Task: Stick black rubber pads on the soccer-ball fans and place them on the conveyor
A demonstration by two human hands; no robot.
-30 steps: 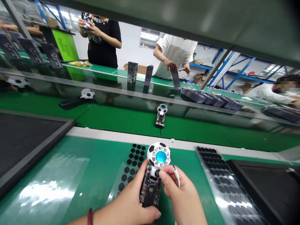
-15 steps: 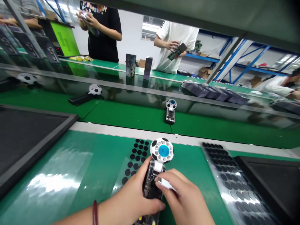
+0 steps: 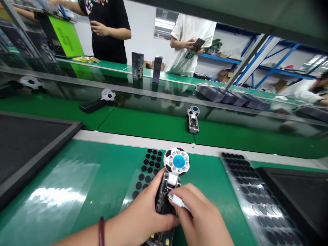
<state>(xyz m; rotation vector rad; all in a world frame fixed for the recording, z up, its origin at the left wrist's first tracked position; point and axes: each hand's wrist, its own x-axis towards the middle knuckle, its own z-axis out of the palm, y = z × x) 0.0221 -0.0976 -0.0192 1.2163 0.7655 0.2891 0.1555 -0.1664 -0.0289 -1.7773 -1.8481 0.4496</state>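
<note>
My left hand (image 3: 151,213) wraps around the clear-cased black handle of a small handheld fan with a white-and-black football-patterned head and blue centre (image 3: 176,161), gripping it low over the green bench (image 3: 107,160) with the head pointing away from me, so the handle's front faces up where I can work on it. My right hand (image 3: 202,218) pinches a small white plug-like piece (image 3: 177,201) between thumb and fingers and presses its tip against the handle, just under the fan's neck; the two hands meet there, both closed on what they hold. A clear sheet of round black stickers (image 3: 150,164) lies just beyond my left hand, within reach, and a second sticker sheet (image 3: 246,184) lies to the right. Another fan of the same kind (image 3: 193,118) rests on the green conveyor belt (image 3: 143,123) beyond, and two people stand across the line
</note>
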